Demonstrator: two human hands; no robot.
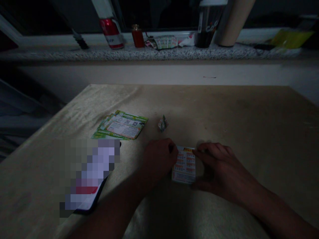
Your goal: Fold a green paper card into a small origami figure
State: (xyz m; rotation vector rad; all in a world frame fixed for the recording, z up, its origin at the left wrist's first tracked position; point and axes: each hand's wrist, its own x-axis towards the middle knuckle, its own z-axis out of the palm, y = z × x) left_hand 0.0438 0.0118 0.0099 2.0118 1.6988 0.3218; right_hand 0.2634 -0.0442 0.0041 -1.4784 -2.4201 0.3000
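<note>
A small printed paper (184,167) with orange and white text lies on the table in front of me, between my hands. My left hand (161,157) has its fingers curled at the paper's upper left edge. At the right side, my right hand (216,166) holds the paper's upper right corner between fingertips, with the thumb near the lower right corner. Just beyond my left hand stands a small folded paper piece (163,123). Further left is a fanned stack of green and white printed leaflets (126,125).
A phone with a lit, blurred screen (92,179) lies left of my left forearm on the table (236,109). Along the granite windowsill (164,54) stand a red can (111,35), an orange bottle (138,36), crumpled wrappers (166,42) and a dark cup (206,28).
</note>
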